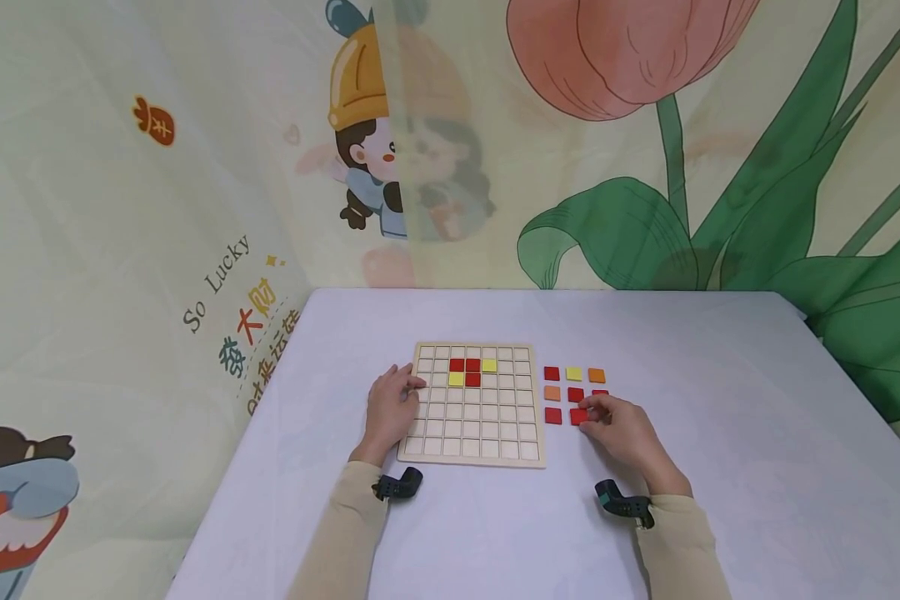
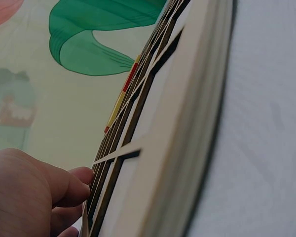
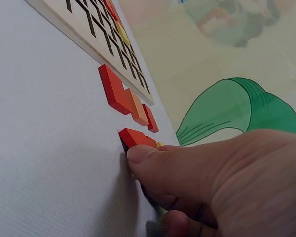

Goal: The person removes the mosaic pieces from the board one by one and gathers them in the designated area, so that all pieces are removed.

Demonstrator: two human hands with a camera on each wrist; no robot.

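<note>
A square wooden grid board [image 1: 471, 464] lies on the table. Two red tiles [image 1: 465, 365] and a yellow tile [image 1: 489, 365] sit in one row of its upper cells; below them are another yellow tile [image 1: 456, 379] and a red one [image 1: 472, 380]. My left hand [image 1: 392, 408] rests at the board's left edge, its bent fingertips [image 2: 79, 193] on the rim. To the right of the board, my right hand [image 1: 628, 432] pinches a red tile [image 3: 132, 137] between thumb and fingers, close over the cloth. The fingers behind the thumb are partly hidden.
Loose tiles lie in short rows right of the board, among them a red one [image 1: 551, 373], a yellow one [image 1: 573, 374] and an orange one [image 1: 596, 376]. White cloth [image 1: 765, 400] covers the table. A printed curtain [image 1: 450, 250] hangs behind the far edge.
</note>
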